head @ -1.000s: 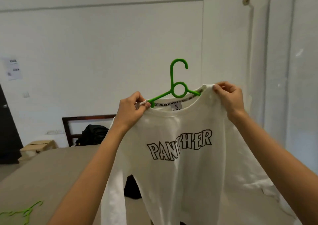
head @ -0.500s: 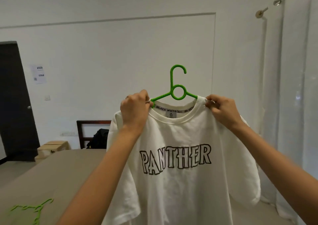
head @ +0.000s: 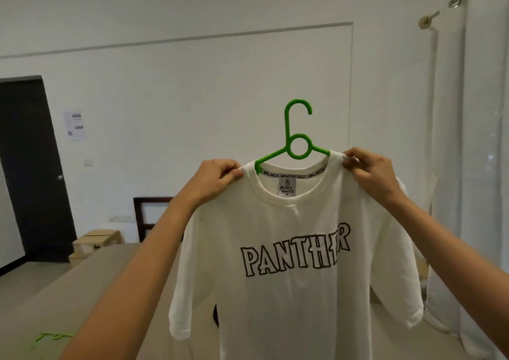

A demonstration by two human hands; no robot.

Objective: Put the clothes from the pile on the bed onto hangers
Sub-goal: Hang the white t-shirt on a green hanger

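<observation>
A white T-shirt (head: 292,299) printed with PANTHER hangs in front of me on a green plastic hanger (head: 296,142), whose hook and ring stick up out of the collar. My left hand (head: 217,179) pinches the shirt's left shoulder beside the collar. My right hand (head: 370,171) pinches the right shoulder at the collar's other side. Both arms of the hanger are inside the shirt. The shirt hides the pile of clothes.
The grey-brown bed (head: 63,299) stretches below left, with another green hanger (head: 51,339) lying on it. A dark door (head: 30,167), cardboard boxes (head: 96,242) and a dark chair back (head: 151,213) stand behind. White curtains (head: 479,167) hang on the right.
The shirt's collar and right shoulder have been pulled over the hanger, so it now sits level. Both hands rose slightly, and the view turned left, showing the door.
</observation>
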